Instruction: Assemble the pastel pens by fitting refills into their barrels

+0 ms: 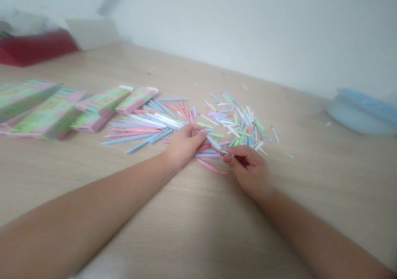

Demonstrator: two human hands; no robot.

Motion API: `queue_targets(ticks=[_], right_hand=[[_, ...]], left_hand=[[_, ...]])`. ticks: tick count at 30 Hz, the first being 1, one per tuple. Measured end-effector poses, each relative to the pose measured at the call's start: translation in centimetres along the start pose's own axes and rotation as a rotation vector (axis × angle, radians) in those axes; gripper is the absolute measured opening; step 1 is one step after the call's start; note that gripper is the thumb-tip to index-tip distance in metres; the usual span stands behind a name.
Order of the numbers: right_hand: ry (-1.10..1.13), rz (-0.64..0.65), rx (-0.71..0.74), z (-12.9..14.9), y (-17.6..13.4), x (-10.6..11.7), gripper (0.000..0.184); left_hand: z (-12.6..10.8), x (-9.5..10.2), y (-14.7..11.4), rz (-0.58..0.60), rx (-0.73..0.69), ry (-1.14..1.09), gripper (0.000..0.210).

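A light blue pen (pixel 214 142) spans the gap between my two hands above the table. My left hand (pixel 186 143) grips one end between thumb and fingers. At its other end, the fingers of my right hand (pixel 248 165) are pinched on the light blue tip part. Left of my left hand lies a heap of pastel pens (pixel 139 129) in blue, pink, white and lilac. Beyond my right hand is a scattered pile of short pastel pieces (pixel 245 124) and thin white sticks. A pink pen (pixel 207 165) rests just below the hands. Blur hides fine detail.
Several green-and-pink boxes (pixel 46 113) lie in a row on the left of the wooden table (pixel 173 225). A red box (pixel 37 47) and a whitish panel (pixel 93 33) stand at the back left. A translucent blue container (pixel 362 111) sits at the far right, near the white wall.
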State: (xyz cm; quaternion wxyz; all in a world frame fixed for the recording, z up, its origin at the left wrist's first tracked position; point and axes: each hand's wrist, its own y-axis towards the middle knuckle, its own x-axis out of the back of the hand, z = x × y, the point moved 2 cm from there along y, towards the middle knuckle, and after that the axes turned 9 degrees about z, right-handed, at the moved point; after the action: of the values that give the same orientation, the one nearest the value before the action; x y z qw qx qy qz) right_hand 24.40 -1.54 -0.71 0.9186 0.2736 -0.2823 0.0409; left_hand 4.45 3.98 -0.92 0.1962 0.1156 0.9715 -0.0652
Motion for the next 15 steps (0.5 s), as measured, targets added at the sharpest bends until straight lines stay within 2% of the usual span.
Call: queue_targets(ticks=[9,15], right_hand=[[-0.028,-0.002,-0.016,0.21,0.17,0.44,0.008],[0.099,-0.023,-0.137,0.48,0.32,0.67,0.016]], left_hand=[[0.08,-0.01,-0.45,0.100,0.044,0.088,0.015],[0.08,0.18,-0.50,0.174,0.085,0.084,0.019]])
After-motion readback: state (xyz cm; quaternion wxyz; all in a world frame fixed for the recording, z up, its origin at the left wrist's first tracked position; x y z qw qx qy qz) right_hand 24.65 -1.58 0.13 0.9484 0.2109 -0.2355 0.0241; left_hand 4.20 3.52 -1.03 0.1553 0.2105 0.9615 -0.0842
